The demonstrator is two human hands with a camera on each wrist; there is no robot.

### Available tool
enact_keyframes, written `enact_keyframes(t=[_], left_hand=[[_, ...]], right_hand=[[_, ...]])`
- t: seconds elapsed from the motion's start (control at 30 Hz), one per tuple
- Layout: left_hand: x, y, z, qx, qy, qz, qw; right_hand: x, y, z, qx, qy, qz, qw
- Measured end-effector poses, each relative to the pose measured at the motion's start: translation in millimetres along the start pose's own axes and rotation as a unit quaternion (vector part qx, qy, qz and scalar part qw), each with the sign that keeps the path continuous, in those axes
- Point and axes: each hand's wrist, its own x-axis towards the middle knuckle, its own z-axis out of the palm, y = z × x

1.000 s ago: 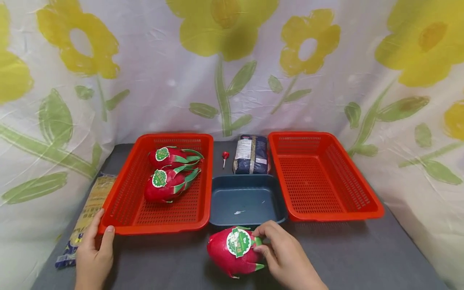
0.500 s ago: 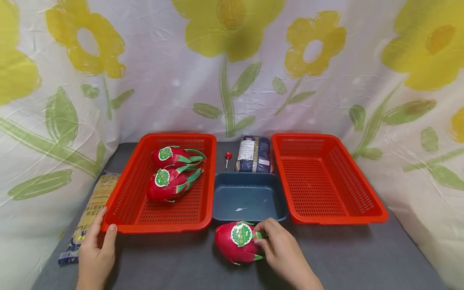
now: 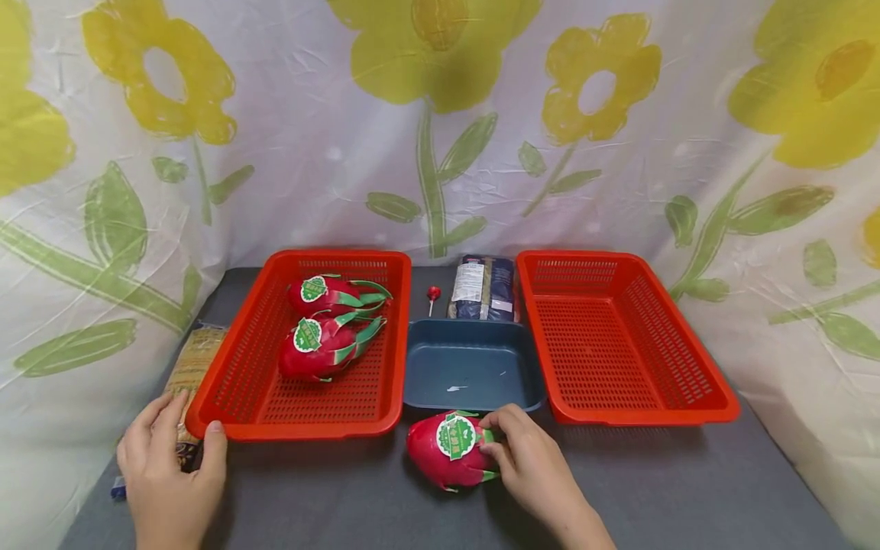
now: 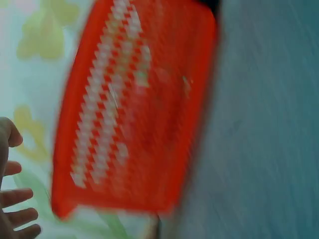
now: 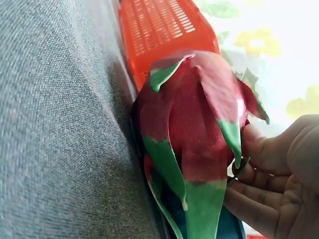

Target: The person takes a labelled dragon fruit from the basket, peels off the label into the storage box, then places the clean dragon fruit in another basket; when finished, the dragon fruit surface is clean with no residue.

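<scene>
My right hand [image 3: 529,458] pinches a pink dragon fruit [image 3: 428,457] by its green-tipped leafy end, between thumb and fingers. The fruit bears a round green-and-white sticker and hangs low over the grey table, in front of the blue tray. Seen from the right wrist, its long scales [image 5: 204,199] point toward the camera. My left hand [image 3: 168,473] has its fingers spread at the near left corner of the left red basket [image 3: 309,429]; the left wrist view shows the fingertips apart from the basket. Inside that basket lie two more dragon fruits [image 3: 309,363], side by side.
A blue tray [image 3: 474,370] stands between the left basket and a second red basket [image 3: 639,416]. Behind it are a red lollipop [image 3: 433,293] and a dark blue packet [image 3: 483,289]. A long yellowish packet [image 3: 195,359] lies left, partly behind my left hand. Flowered cloth [image 3: 289,176] encloses the table.
My left hand has come off the basket's corner, its fingers spreading leftward over the yellowish packet. The right hand has moved the dragon fruit slightly right and toward the blue tray.
</scene>
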Motion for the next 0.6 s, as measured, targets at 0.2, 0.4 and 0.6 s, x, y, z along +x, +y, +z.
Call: enact_keyframes(t=[0.2, 0.4, 0.6], left_hand=[[1.8, 68.4, 5.7, -0.105, 0.009, 0.112, 0.9881], [-11.1, 129.2, 18.8, -0.249, -0.12, 0.186, 0.9429], [-42.5, 132.0, 50.1, -0.315, -0.248, 0.205, 0.893]], right_hand=[[-0.5, 2.5, 0.2, 0.002, 0.005, -0.004, 1.0], [-0.2, 6.0, 0.7, 0.009, -0.001, 0.004, 1.0], [-1.2, 8.3, 1.5, 0.021, 0.007, -0.008, 1.0]])
